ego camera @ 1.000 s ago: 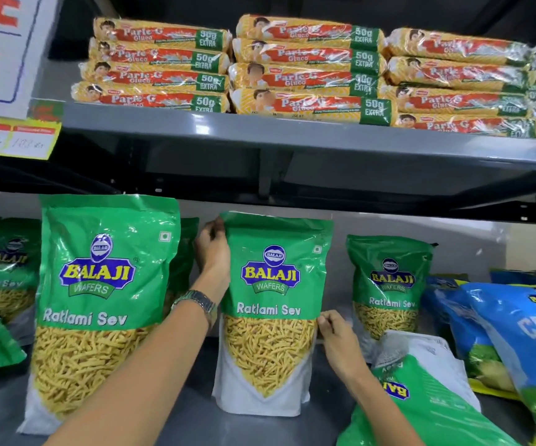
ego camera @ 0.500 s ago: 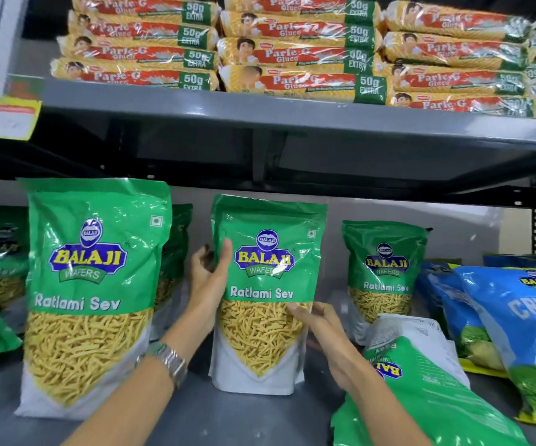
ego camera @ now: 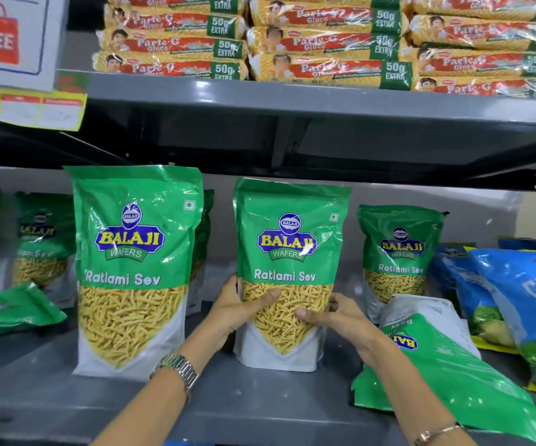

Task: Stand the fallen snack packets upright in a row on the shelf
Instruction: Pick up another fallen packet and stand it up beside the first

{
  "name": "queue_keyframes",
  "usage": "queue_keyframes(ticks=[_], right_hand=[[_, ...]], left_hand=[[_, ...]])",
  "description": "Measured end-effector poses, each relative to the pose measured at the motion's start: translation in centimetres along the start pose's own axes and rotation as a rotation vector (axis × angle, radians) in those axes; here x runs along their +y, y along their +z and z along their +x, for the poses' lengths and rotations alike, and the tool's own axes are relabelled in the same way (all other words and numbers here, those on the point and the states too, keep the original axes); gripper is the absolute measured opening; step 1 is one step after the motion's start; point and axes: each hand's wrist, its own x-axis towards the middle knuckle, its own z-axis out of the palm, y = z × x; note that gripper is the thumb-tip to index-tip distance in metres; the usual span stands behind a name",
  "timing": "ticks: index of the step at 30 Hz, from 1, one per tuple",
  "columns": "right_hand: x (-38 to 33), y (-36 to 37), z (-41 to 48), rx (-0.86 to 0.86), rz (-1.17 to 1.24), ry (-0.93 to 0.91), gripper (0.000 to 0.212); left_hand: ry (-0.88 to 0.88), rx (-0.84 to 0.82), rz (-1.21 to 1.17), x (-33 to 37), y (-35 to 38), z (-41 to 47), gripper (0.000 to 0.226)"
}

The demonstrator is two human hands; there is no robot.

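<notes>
While the grey metal shelf (ego camera: pixel 260 403) carried most of the stock, the upper shelf (ego camera: pixel 292 101) above it bore stacks of yellow-and-red biscuit packs (ego camera: pixel 324 49) lying flat. On the lower shelf, the largest-looking green Ratlami Sev packet (ego camera: pixel 134 268) stood upright at the left, nearest the camera. A fallen green packet (ego camera: pixel 447 375) lay flat at the lower right, its back and underside turned up, reaching toward the shelf's front edge. Blue packets (ego camera: pixel 517 304) leaned together at the far right. The middle green packet (ego camera: pixel 289 272) stood upright on its white base, between the left packet and a smaller-looking upright packet (ego camera: pixel 398 252) set further back. More green packets (ego camera: pixel 38 239) stood blurred at the far left, with another fallen one (ego camera: pixel 19 307) lying in front of them. A white sign (ego camera: pixel 9 37) with a red "FREE" bag hung at the upper left above a yellow price tag (ego camera: pixel 38 109).

The left hand (ego camera: pixel 237 307) clasped the middle packet's left edge, thumb across the front and fingers curled behind. The right hand (ego camera: pixel 340 317) gripped its right edge the same way, thumb pressed on the front. A metal watch (ego camera: pixel 179 371) sat on the left wrist, a thin bracelet (ego camera: pixel 437 432) on the right.
</notes>
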Motion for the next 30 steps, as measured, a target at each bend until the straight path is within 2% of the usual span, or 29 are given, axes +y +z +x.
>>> queue_keyframes(ticks=[5,11,18,22,25,28,30], right_hand=[[-0.5,0.5,-1.5,0.012,0.003,-0.009,0.044],[-0.5,1.0,-3.1,0.063,-0.015,-0.022,0.045],[-0.8,1.3,-4.3,0.069,-0.023,-0.026,0.048],[-0.8,1.3,-4.6,0.061,-0.023,-0.031,0.066],[-0.6,1.4,-4.6,0.059,-0.028,-0.035,0.072],[-0.3,1.4,-4.6,0.110,-0.110,-0.036,0.092],[-0.4,0.9,-5.4,0.133,-0.244,-0.081,0.106]], left_hand=[[0.000,0.000,0.023,0.1,-0.4,-1.1,0.081],[0.012,-0.004,0.009,0.2,-0.5,-2.3,0.060],[0.021,-0.017,0.023,0.2,-1.1,-3.0,0.073],[0.010,0.016,0.050,0.3,-1.2,-3.5,0.089],[0.009,-0.001,0.048,0.6,-1.2,-3.7,0.077],[0.012,0.016,0.045,0.8,-0.7,-4.0,0.070],[0.018,0.071,0.074,0.6,-0.1,-4.4,0.093]])
